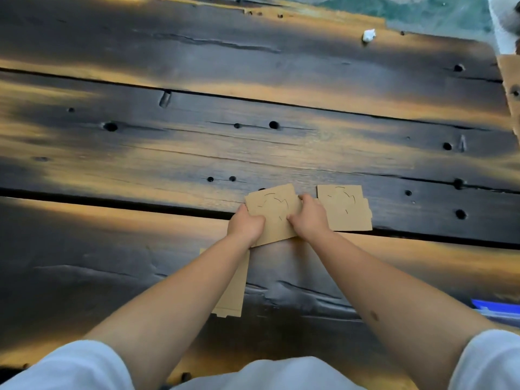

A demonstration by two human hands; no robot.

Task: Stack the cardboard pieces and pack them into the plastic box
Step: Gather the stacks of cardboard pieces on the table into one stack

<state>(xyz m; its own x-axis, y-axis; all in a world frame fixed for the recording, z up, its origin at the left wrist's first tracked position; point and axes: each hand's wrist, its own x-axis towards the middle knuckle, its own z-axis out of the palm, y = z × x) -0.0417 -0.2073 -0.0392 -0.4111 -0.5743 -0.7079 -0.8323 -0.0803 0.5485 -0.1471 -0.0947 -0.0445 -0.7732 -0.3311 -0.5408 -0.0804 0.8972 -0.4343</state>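
Brown cardboard is what both hands are busy with in the head view. The left hand (245, 226) is closed on the left edge of a flat cardboard piece (274, 213), and the right hand (309, 218) is closed on its right edge, so the piece sits between the two hands and is tilted a bit. It has thin curved cuts in its top face. A second cardboard piece (344, 208) lies flat on the dark wooden table (168, 153), just to the right of the right hand, and it looks partly tucked behind that hand. A third cardboard piece (233, 288) lies nearer to the person, mostly hidden under the left arm. At the near right edge there is a blue thing (498, 306) that may be part of the plastic box, but too little shows to be sure. A small white scrap (368, 35) lies far away on the table. The step in hand looks like lining up this piece to start a stack. To do it well, hold both edges evenly, turn the piece straight, and set it square on the next one so the corners match and nothing sticks out.
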